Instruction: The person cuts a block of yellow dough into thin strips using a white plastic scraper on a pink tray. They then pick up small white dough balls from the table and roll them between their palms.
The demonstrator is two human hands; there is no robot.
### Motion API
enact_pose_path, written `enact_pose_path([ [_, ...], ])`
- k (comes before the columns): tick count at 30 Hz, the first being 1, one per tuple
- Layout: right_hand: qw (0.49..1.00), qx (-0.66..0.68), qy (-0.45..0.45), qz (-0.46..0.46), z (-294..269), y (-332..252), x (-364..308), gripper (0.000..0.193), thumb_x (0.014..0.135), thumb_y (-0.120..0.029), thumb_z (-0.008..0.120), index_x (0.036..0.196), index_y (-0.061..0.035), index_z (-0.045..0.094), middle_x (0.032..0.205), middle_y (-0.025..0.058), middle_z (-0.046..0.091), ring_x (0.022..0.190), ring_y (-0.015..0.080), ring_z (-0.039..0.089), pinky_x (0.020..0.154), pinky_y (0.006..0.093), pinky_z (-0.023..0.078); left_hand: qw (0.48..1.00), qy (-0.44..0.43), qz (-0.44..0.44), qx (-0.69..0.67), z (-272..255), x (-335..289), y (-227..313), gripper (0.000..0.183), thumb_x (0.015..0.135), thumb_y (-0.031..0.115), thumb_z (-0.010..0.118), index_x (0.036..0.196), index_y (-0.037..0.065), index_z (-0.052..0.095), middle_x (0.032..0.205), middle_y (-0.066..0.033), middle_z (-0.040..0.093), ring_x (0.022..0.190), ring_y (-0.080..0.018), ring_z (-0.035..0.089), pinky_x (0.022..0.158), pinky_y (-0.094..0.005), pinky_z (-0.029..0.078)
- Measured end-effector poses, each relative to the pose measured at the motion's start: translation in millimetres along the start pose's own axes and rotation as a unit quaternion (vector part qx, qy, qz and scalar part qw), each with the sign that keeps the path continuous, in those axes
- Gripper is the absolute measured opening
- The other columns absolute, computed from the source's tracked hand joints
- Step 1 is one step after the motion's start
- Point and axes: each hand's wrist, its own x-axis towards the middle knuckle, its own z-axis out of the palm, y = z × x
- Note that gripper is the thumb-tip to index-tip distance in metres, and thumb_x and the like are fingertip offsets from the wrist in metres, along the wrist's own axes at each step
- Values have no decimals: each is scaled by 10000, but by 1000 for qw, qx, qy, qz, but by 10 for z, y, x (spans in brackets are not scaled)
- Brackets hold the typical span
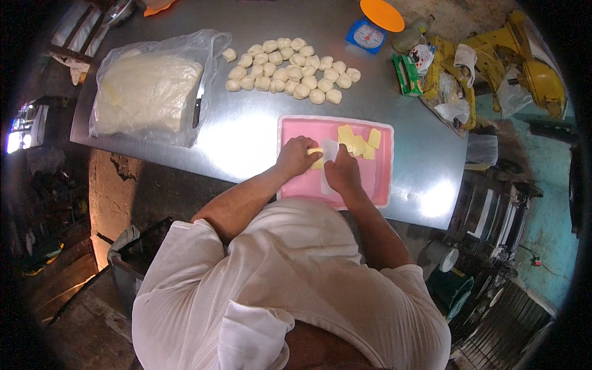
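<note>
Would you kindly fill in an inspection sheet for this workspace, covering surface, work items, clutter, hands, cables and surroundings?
Surface: shiny grey metal table, with bright glare patches.
Work items: pink rectangular tray holding flat yellow pieces and a pale flat strip.
Clutter: clear plastic bag around a pale slab; clustered pale dough balls; blue scale with round white dial; green box.
Hands: left hand grips another yellow piece; right hand is at the strip, grip unclear.
Cables: possibly a thin cord on the wall; too small to tell.
Surroundings: teal wall; yellow painted equipment at right.
</note>
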Motion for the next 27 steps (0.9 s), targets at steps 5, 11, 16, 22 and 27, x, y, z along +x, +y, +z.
enact_pose_path([
  [5, 1000, 13, -4, -1, 65, -3, 5, 350, 849, -82, 600, 1160, 44, 497, 914, 341, 684, 888, 537, 676, 804, 619, 537, 1000, -9, -17, 8, -8, 1, 16, 331, 868, 280, 795, 1068, 20, 747, 1057, -183, 720, 1040, -363, 670, 928, -453, 529],
  [11, 998, 15, -45, 44, 177, -7, 37, 411, 858, -119, 610, 1222, 38, 501, 991, 326, 697, 968, 506, 683, 866, 589, 537, 1000, 5, -1, -5, 5, -18, -32, 344, 876, 291, 790, 1068, 10, 745, 1041, -206, 720, 1001, -385, 679, 906, -458, 535],
  [16, 998, 30, -39, 50, 244, 76, 48, 432, 858, -118, 607, 1254, 24, 510, 1025, 314, 700, 1002, 506, 677, 892, 589, 532, 1000, 14, 16, 7, 9, -16, -41, 353, 875, 298, 797, 1060, 3, 741, 1044, -209, 721, 993, -385, 681, 900, -460, 535],
  [22, 994, 86, 69, -21, 70, 303, 75, 470, 836, -98, 621, 1276, 40, 531, 1066, 313, 699, 1020, 514, 672, 917, 580, 534, 999, -9, -27, -26, -54, -24, 24, 380, 877, 312, 794, 1094, 3, 746, 1070, -209, 724, 1002, -376, 686, 899, -454, 539],
  [27, 978, 187, 91, -21, -308, 639, 216, 439, 817, -125, 666, 1228, 18, 602, 1116, 268, 711, 1063, 458, 689, 935, 521, 548, 1000, -11, -18, -14, -32, -9, -10, 396, 884, 330, 793, 1094, -2, 749, 1065, -226, 721, 982, -380, 689, 888, -457, 544],
])
